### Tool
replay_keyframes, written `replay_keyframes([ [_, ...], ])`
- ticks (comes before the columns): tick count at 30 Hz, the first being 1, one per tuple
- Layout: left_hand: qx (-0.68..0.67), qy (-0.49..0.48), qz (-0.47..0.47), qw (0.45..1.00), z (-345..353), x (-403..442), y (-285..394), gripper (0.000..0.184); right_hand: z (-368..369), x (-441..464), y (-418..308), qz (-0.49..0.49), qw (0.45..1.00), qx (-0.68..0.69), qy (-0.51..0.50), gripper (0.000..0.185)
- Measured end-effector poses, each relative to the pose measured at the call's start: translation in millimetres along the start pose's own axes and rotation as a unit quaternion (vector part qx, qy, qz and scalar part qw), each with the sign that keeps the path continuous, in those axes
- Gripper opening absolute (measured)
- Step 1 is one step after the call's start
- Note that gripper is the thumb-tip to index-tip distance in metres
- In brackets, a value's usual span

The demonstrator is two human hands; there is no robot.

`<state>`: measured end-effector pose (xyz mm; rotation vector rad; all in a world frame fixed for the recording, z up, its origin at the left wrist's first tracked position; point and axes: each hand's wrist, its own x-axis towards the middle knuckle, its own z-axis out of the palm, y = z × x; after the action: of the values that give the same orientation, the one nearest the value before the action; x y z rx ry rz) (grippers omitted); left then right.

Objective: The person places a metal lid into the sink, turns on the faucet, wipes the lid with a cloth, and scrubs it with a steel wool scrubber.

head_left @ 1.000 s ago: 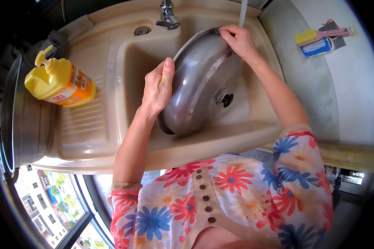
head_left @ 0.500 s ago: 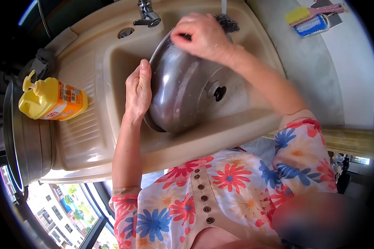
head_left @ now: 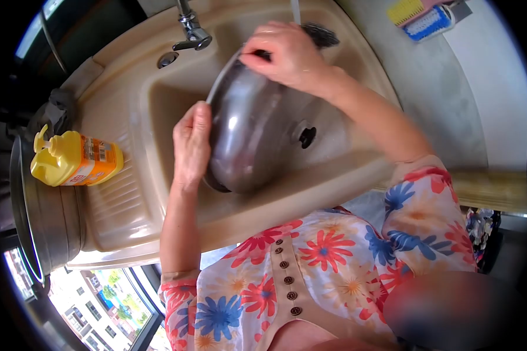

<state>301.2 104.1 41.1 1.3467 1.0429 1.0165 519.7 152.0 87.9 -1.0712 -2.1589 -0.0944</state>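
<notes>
Inside the beige sink basin [head_left: 175, 96], a large steel lid [head_left: 246, 134] stands tilted on its edge, domed face turned toward the right and black knob [head_left: 306, 136] exposed. The left hand [head_left: 190, 146] grips the lid's left rim, thumb along the edge and fingers bent round behind it; the fingertips are hidden from view. The right hand [head_left: 290, 55] is at the upper part of the lid, fingers curled inward and slightly blurred. A dark patch shows between its thumb and fingers; whether it is pinching something there cannot be determined.

Just beyond the right hand is a dark wiry scourer [head_left: 321, 35]; contact between the two cannot be confirmed. A pale, narrow strip [head_left: 295, 11] runs down behind that hand, its nature unclear. The chrome tap [head_left: 191, 36] is mounted at the back of the sink, to the left of the lid, with a round fitting [head_left: 168, 59] beside it.

On the ribbed drainboard [head_left: 117, 202] rests a yellow pump bottle [head_left: 79, 158], upright, next to a large metal pot [head_left: 55, 222]. At upper right, a yellow-bristled brush [head_left: 406, 10] and a blue-bristled brush [head_left: 427, 24] lie together.
</notes>
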Motion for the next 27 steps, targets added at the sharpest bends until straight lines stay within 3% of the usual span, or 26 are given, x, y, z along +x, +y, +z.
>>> replay_keyframes([
  [4,0.04,-0.072,0.04,0.996,20.7,-9.9,-2.0,0.036,-51.9,-23.1,-1.9,0.115,0.993,0.031,0.025,0.03],
  [5,0.068,-0.097,0.061,0.991,26.8,-12.6,-5.9,0.035,-66.7,-25.0,-6.5,0.093,0.995,0.01,0.023,0.039],
  [8,0.055,-0.122,0.103,0.986,52.2,-20.1,-15.0,0.035,-87.7,-52.1,2.9,0.021,0.995,-0.076,-0.066,0.031],
  [14,-0.006,-0.165,0.116,0.98,83.3,-35.5,-27.8,0.033,-98.3,-61.9,-1.7,0.036,0.991,-0.093,-0.089,0.029],
  [18,-0.026,-0.239,0.069,0.968,87.6,-39.7,-30.8,0.046,-98.6,-59.8,-0.9,0.012,0.991,-0.082,-0.101,0.031],
  [21,-0.078,-0.317,-0.057,0.943,80.5,-32.2,-33.3,0.056,-97.5,-53.6,-1.2,-0.007,0.99,-0.072,-0.118,0.032],
  [23,-0.057,-0.301,-0.12,0.944,65.3,-17.9,-36.1,0.068,-94.3,-49.0,-2.7,-0.012,0.989,-0.063,-0.132,0.032],
  [24,-0.04,-0.323,-0.144,0.935,54.1,-3.1,-46.5,0.07,-92.6,-47.6,-2.6,-0.017,0.99,-0.06,-0.128,0.032],
  [25,0.078,-0.292,-0.116,0.946,47.3,10.2,-60.4,0.058,-90.6,-46.4,-2.8,-0.021,0.99,-0.056,-0.125,0.032],
  [27,0.422,-0.232,0.032,0.876,30.7,39.1,-98.4,0.039,-88.0,-45.0,-1.9,-0.03,0.991,-0.048,-0.121,0.032],
])
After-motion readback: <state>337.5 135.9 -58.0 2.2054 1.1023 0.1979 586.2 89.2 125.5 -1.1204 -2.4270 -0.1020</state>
